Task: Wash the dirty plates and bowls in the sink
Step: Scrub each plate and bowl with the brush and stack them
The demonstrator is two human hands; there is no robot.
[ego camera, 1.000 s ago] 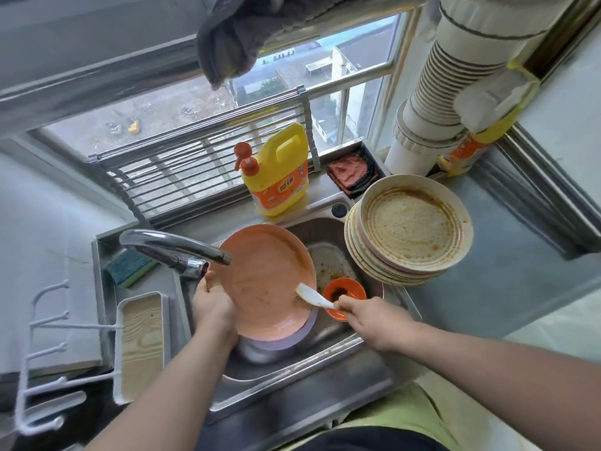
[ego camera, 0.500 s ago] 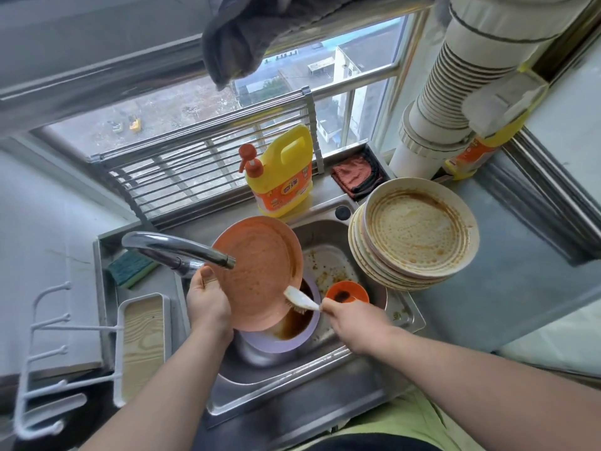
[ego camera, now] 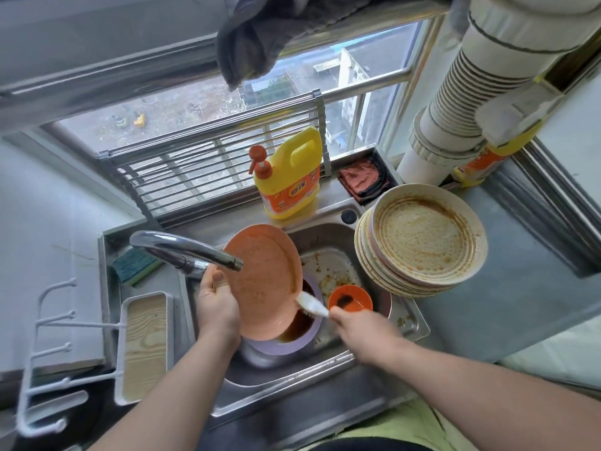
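My left hand (ego camera: pixel 216 305) grips the orange plate (ego camera: pixel 265 281) at its 9 o'clock rim, tilted over the sink (ego camera: pixel 328 239). My right hand (ego camera: pixel 364 335) holds the white brush (ego camera: pixel 311 305), bristles touching the plate at 4 o'clock. Dirty plates stack (ego camera: pixel 422 239) sits at 2 o'clock.

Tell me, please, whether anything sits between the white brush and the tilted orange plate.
Nothing visible does: the white scrubbing brush, gripped by the right hand, already meets the lower edge of the round orange plate that the left hand holds.
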